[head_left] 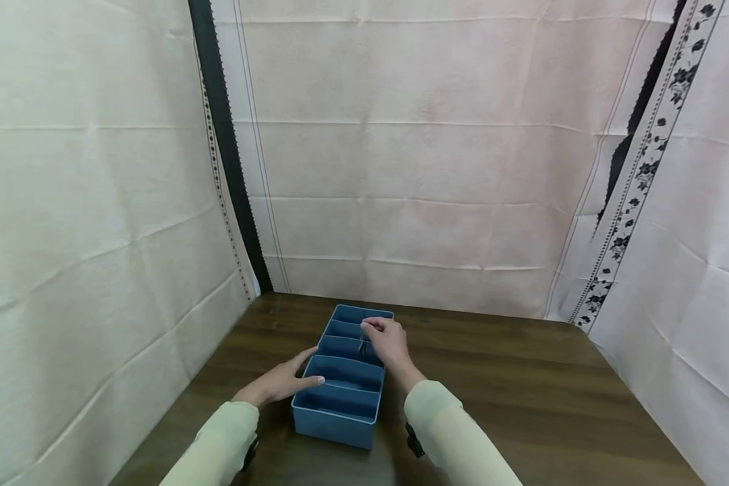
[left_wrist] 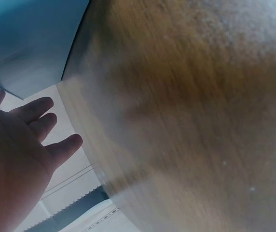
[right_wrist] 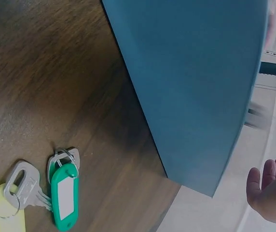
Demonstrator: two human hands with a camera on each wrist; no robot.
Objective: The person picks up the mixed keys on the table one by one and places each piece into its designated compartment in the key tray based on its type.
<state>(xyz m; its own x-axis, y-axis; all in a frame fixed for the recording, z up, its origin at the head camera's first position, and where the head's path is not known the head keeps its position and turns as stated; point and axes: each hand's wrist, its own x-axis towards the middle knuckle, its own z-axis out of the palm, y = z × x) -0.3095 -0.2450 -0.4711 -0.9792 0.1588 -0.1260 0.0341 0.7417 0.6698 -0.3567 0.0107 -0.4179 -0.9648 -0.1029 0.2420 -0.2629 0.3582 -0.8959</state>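
On the wooden tabletop point(head_left: 522, 378) a blue divided box point(head_left: 334, 428) runs from 12 to 6 o'clock in the head view, and at its 9 o'clock side the left hand point(head_left: 279, 381) lies with fingers extended and spread, gripping nothing, its thumb over the rim. Toward the box's 1 o'clock edge the right hand point(head_left: 389, 343) pinches a small dark object point(head_left: 362, 348), too small to identify, hanging at the middle compartment. At 7 o'clock in the right wrist view, a green-tagged key set point(right_wrist: 65, 198) and a yellow-tagged key point(right_wrist: 29, 186) lie beside the box.
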